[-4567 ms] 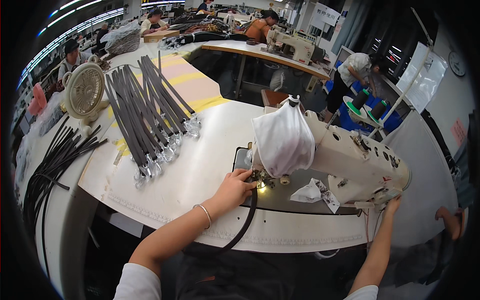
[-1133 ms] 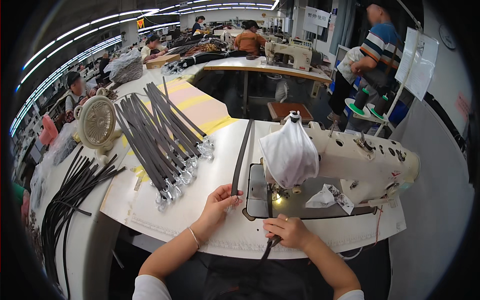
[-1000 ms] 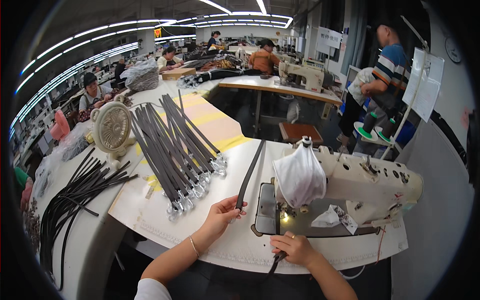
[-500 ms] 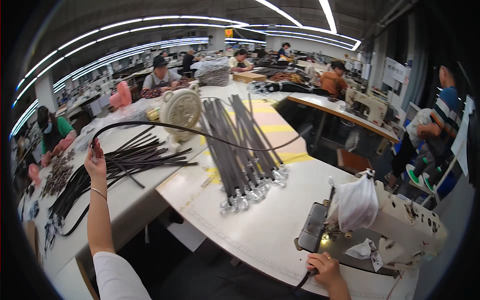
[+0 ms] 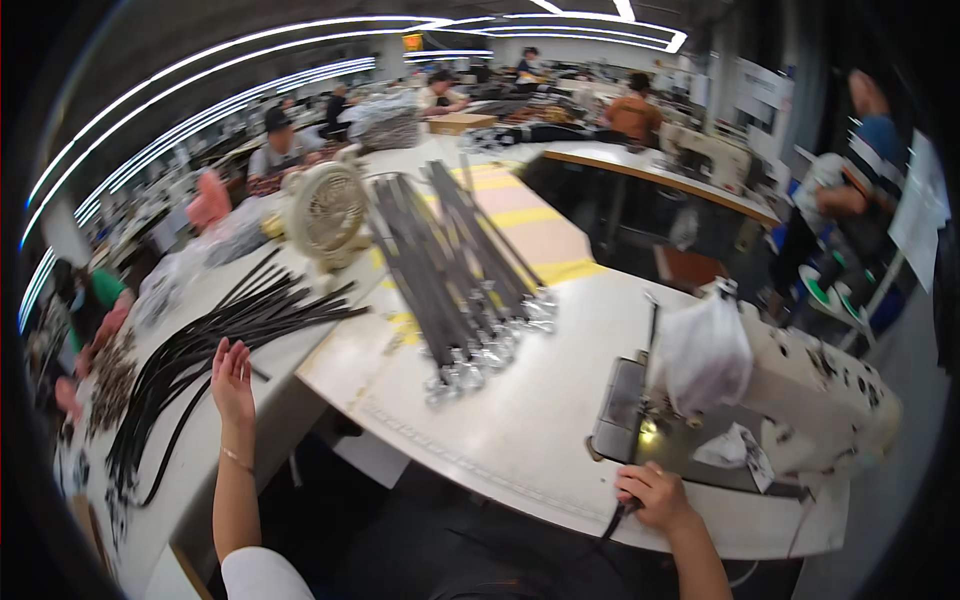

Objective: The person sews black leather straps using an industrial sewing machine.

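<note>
My left hand (image 5: 234, 385) is raised over the near side of the left table with its fingers stretched out and nothing in them. Just beyond it lies a loose bundle of long black straps (image 5: 185, 385). By the front of the sewing machine (image 5: 800, 390), my right hand (image 5: 655, 497) is closed on a black strap (image 5: 612, 522), whose end hangs over the table's edge. Draped on the machine's head is a white cloth (image 5: 708, 350). Grey straps with shiny clips (image 5: 425, 270) lie side by side in the middle of the white table (image 5: 530, 430).
A cream fan (image 5: 328, 212) stands beyond the straps. A crumpled white scrap (image 5: 735, 448) lies beside the machine. Several people work at tables farther back, and one person (image 5: 865, 170) is at the far right. A brown stool (image 5: 690, 268) stands behind the table.
My left hand has let go of the long black strap it held up and has come lower, nearer to me. The strap no longer arches over the table. My right hand keeps its grip.
</note>
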`<state>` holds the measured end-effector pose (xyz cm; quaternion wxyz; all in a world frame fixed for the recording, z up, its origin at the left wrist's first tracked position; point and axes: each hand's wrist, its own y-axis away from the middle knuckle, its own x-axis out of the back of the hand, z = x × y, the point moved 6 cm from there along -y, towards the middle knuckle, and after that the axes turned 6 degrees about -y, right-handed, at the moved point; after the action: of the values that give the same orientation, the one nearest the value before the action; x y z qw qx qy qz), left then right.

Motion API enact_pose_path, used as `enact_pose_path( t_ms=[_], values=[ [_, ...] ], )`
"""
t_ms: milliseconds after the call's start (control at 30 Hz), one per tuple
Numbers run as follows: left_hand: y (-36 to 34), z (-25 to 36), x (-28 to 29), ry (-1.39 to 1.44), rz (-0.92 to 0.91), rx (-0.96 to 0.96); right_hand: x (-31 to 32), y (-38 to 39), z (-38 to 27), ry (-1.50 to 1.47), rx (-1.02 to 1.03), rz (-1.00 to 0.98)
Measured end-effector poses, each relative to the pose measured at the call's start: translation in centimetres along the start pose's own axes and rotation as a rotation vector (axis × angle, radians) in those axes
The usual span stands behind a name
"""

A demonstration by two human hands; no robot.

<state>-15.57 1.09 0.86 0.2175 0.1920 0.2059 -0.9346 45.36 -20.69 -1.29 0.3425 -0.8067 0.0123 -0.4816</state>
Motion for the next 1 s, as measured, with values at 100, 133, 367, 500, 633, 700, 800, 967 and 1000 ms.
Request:
enact_pose_path(
  t_ms=[100, 133, 367, 500, 633, 700, 800, 967, 1000],
  values=[
    [10.2, -2.5, -16.1, -0.510, -0.779, -0.129, -0.7, -0.6, -0.3, -0.028, 0.060, -0.015],
    [14.8, -3.1, -21.1, -0.691, -1.049, -0.265, -0.3, -0.7, -0.6, -0.049, 0.097, 0.008],
    [35.4, -8.9, -37.4, -0.604, -1.719, -1.088, 0.6, 0.5, -0.1, -0.085, 0.097, 0.047],
    [36.3, -10.5, -41.2, -0.581, -1.702, -1.012, 0.4, 0.5, -0.2, -0.097, 0.109, 0.043],
    [36.2, -11.2, -42.0, -0.497, -1.723, -1.001, 0.1, 0.7, -0.2, -0.079, 0.103, 0.027],
    [35.8, -11.7, -41.3, -0.492, -1.718, -0.965, -0.1, 0.7, -0.3, -0.079, 0.093, 0.017],
    [35.5, -11.3, -40.7, -0.497, -1.643, -0.976, -0.4, 0.7, -0.7, -0.111, 0.085, 0.006],
    [35.6, -11.5, -40.9, -0.510, -1.605, -0.974, 0.1, 0.4, -0.7, -0.076, 0.063, -0.027],
    [35.6, -11.6, -41.0, -0.505, -1.616, -0.974, 0.2, 0.4, -0.6, -0.065, 0.059, -0.025]
  ],
)
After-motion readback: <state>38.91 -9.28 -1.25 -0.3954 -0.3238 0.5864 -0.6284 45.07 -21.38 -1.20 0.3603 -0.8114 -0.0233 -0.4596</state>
